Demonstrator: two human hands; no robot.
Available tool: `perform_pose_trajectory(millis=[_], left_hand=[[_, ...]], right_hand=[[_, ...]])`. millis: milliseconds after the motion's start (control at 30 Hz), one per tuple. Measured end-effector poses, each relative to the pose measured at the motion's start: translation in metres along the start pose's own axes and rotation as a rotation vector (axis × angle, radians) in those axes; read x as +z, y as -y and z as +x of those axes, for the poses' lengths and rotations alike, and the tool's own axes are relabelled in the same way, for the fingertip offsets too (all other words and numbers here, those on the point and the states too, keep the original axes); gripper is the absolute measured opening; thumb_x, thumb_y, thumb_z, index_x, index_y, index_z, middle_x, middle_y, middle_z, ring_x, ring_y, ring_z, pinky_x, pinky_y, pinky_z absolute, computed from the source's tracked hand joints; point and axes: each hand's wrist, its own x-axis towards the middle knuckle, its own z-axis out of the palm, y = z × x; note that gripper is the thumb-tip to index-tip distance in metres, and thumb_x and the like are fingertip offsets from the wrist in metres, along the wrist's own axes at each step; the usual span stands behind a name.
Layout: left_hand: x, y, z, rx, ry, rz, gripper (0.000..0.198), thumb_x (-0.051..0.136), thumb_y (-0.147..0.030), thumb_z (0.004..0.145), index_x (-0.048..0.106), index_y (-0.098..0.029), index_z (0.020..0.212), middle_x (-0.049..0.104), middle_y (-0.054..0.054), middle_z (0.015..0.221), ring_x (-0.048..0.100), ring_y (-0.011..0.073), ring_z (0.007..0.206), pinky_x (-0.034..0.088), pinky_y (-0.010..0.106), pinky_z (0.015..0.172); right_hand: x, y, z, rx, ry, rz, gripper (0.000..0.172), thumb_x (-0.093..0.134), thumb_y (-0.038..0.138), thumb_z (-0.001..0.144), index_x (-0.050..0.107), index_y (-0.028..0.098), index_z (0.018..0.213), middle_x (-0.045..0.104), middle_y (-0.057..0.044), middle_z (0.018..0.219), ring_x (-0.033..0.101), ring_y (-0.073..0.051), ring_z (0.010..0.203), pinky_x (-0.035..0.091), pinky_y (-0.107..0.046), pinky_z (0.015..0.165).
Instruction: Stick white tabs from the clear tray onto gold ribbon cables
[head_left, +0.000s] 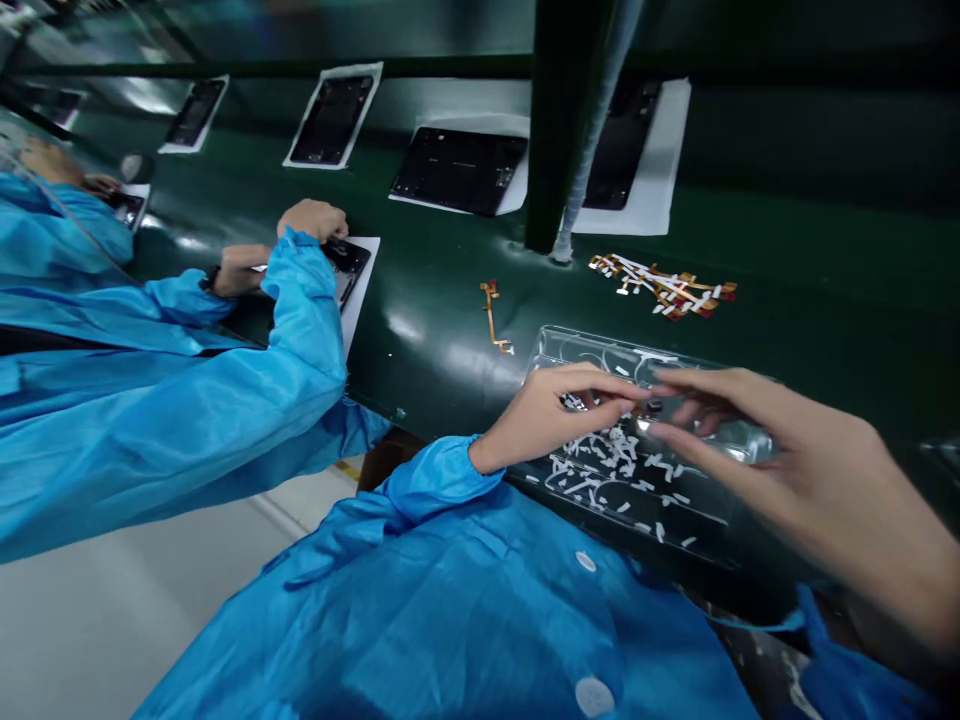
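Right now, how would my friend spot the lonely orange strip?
On the green table, find the clear plastic tray holding white bits. Just left of its far-left corner lies one thin orange strip. It lies by itself, while the similar strips to its right sit in a tangled pile.

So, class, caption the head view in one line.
Left hand and right hand close together over a clear tray of white scraps, near piled ribbon cables.

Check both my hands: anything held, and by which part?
Left hand seems to pinch a small part; exact grip point hidden. Right hand: blurred, can't tell.
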Motion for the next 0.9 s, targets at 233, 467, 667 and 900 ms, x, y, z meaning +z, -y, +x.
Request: perform_pose_trajectory(millis=[233,467,667,900], left_hand=[[-0.043,0.014,-0.018,-0.195,-0.149,-0.452,0.062,0.079,-0.043,0.086,0.052,-0.026,0.139,0.070,0.004,0.105,0.069,0.0156,0.096,0.054,0.029,0.088],[-0.102,0.056,-0.056,-0.174,-0.395,-0.227,0.064,0.071,-0.049,0.091,0.043,-0.025,0.145,0.064,0.016,0.137,0.061,0.0253,0.132,0.050,0.042,0.111],[-0.119,0.063,-0.073,-0.075,-0.750,0.072,0.045,0.063,-0.040,0.098,0.055,-0.023,0.139,0.058,0.012,0.147,0.052,0.0229,0.144,0.039,0.041,0.125],[-0.120,0.055,-0.071,-0.052,-0.733,0.180,0.015,0.059,-0.026,0.100,0.073,-0.019,0.100,0.070,0.008,0.109,0.069,0.0190,0.109,0.057,0.036,0.101]], right_hand=[[0.037,0.037,0.092,0.112,0.341,0.482,0.028,0.074,0.049,0.084,0.075,0.022,0.088,0.075,-0.002,0.075,0.071,-0.016,0.069,0.058,-0.029,0.068],[0.138,0.049,0.200,0.101,0.364,0.519,0.020,0.075,0.037,0.084,0.071,0.018,0.085,0.076,-0.006,0.079,0.071,-0.017,0.069,0.063,-0.036,0.069],[0.127,0.016,0.218,0.068,0.325,0.142,0.025,0.069,0.038,0.088,0.076,0.020,0.104,0.074,-0.004,0.089,0.065,-0.013,0.061,0.055,-0.032,0.066],[0.026,-0.056,0.183,0.196,0.077,-0.359,0.036,0.081,0.032,0.079,0.078,0.013,0.110,0.069,-0.010,0.085,0.063,-0.022,0.084,0.043,-0.038,0.073]])
